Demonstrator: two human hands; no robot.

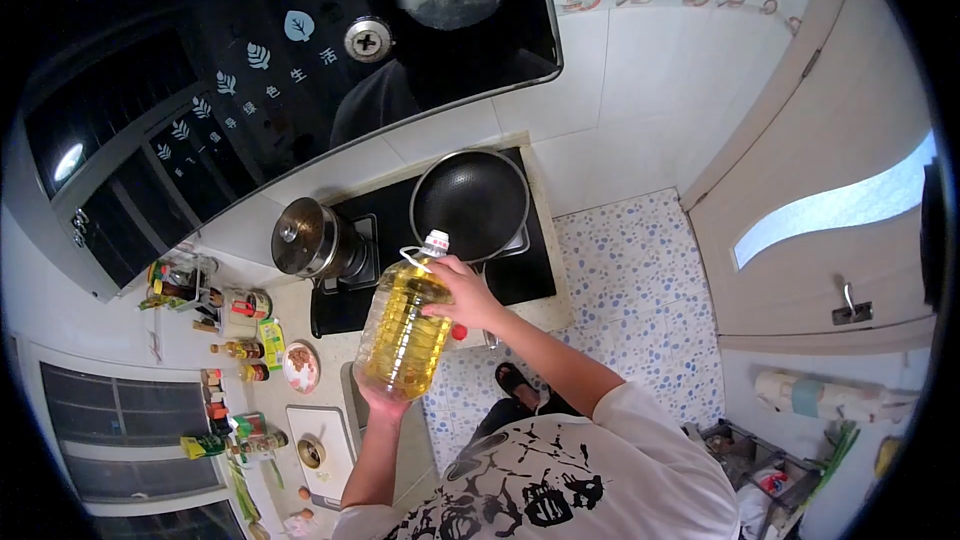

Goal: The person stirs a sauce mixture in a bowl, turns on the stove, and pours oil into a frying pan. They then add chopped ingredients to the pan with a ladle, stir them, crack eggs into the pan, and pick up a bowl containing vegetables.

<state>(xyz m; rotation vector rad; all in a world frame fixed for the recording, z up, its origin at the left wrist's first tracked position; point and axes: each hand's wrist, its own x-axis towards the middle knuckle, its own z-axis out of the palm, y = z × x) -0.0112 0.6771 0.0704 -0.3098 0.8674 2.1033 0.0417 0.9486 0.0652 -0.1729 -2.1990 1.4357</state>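
Observation:
A big clear plastic bottle of yellow cooking oil (408, 335) is held between my two hands, its white-and-red top tilted toward the wok. My left hand (385, 402) supports the bottle's base from below. Near the neck, my right hand (458, 292) is wrapped round the upper side, thumb and fingers against the plastic. Just beyond the bottle top sits a black wok (470, 205) on the stove; no oil stream shows. A small red round thing (459, 332) appears beside the bottle, its kind unclear.
A lidded pot (305, 238) stands on the other burner of the black stove (395, 225). Along the counter are a plate of meat (301, 367), sauce bottles (237, 349) and a white cutting board (322, 480). A dark range hood (300, 70) overhangs the stove.

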